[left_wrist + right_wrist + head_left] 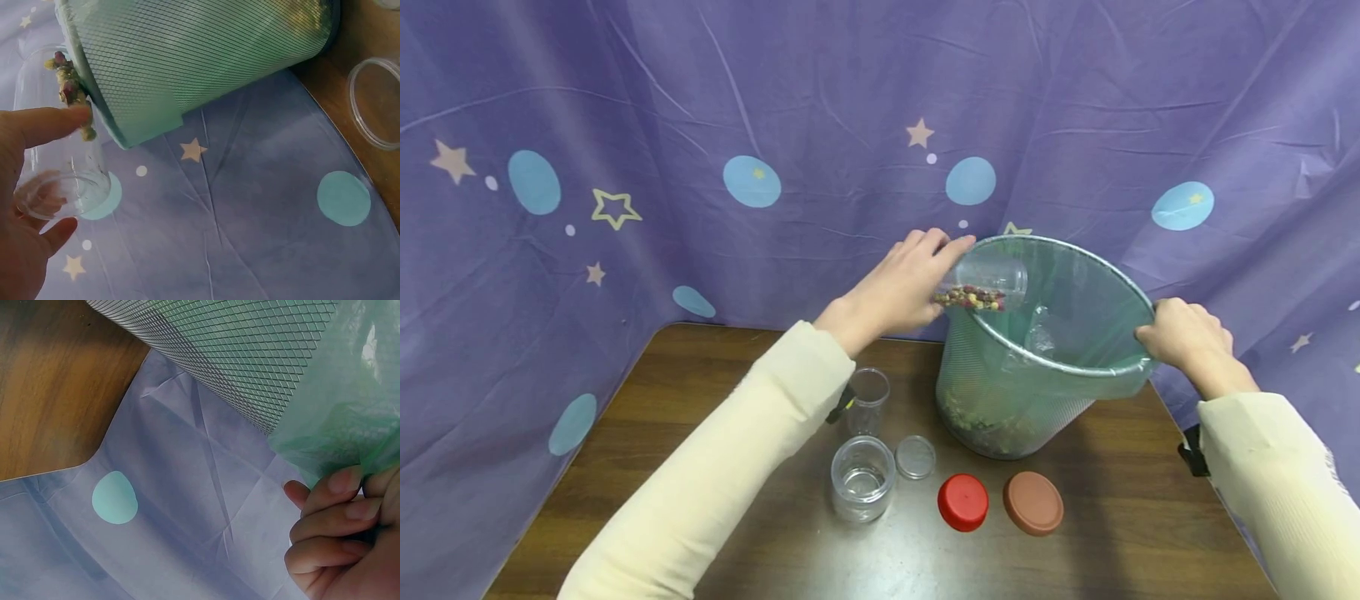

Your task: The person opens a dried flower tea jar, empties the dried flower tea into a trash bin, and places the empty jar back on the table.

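Note:
My left hand [895, 287] holds a clear plastic jar [992, 270] tipped on its side at the left rim of a mesh wastebasket [1045, 417]. Dried flower buds [973, 297], red and yellowish, lie along the lower side of the jar. In the left wrist view, the fingers curve around the jar [62, 159] near its base. The wastebasket leans toward the right and has a green plastic bag [1075, 287] folded over its rim. At the right side of that rim, my right hand [1191, 337] grips the edge together with the bag [350, 419].
On the wooden table [790, 533] stand a tall clear jar [868, 400] and a wider clear jar [862, 483]. Beside them lie a clear lid [915, 457], a red lid [963, 502] and a brownish-orange lid [1033, 502]. A purple curtain [850, 100] hangs behind.

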The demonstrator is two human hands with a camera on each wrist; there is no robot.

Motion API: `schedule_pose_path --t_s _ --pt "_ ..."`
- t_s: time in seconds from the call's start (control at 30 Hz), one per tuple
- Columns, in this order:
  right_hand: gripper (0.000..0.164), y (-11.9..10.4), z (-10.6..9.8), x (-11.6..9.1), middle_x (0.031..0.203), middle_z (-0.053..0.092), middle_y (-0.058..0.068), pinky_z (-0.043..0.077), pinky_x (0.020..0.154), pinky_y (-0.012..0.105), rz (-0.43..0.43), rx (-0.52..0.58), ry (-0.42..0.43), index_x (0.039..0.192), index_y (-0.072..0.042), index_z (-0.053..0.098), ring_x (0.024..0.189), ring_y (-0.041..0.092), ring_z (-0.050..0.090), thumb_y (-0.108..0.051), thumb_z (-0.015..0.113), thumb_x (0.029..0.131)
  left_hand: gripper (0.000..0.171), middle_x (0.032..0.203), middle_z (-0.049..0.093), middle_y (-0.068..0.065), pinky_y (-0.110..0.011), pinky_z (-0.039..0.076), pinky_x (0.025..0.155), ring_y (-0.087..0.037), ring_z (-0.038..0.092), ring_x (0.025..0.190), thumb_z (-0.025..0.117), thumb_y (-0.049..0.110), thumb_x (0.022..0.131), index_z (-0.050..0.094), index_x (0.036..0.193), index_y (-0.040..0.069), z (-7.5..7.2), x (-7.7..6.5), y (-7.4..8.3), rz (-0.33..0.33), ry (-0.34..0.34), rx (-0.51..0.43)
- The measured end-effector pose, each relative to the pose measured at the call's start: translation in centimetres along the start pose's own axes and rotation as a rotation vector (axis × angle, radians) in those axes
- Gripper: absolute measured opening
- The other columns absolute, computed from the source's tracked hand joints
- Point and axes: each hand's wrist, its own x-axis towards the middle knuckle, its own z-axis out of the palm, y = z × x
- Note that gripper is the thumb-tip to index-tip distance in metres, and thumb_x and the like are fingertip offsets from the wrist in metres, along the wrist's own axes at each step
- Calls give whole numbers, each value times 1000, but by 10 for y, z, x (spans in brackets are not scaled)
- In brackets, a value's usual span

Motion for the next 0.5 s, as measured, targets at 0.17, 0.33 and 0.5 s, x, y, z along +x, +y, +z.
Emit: schedule_pose_path --t_s 0.17,0.33,0.5 --pt "25 0 0 0 95 58 34 43 54 51 5 -2 -4 88 1 57 84 55 57 -23 51 83 76 133 55 -14 -43 43 106 -32 52 121 83 30 78 48 139 1 3 -1 -4 -26 42 -29" --pt "25 0 0 0 95 58 34 44 54 51 10 -4 -2 87 1 57 84 55 57 -23 52 83 69 127 57 -13 -42 46 101 -31 54 114 81 29 78 52 138 8 4 -3 -6 -12 91 -35" --pt "25 0 0 0 95 59 34 44 55 52 10 -5 3 87 1 57 85 55 57 -23 52 83 68 127 57 -12 -42 49 96 -31 55 112 77 21 79 50 141 16 3 -2 -5 -10 95 -37"
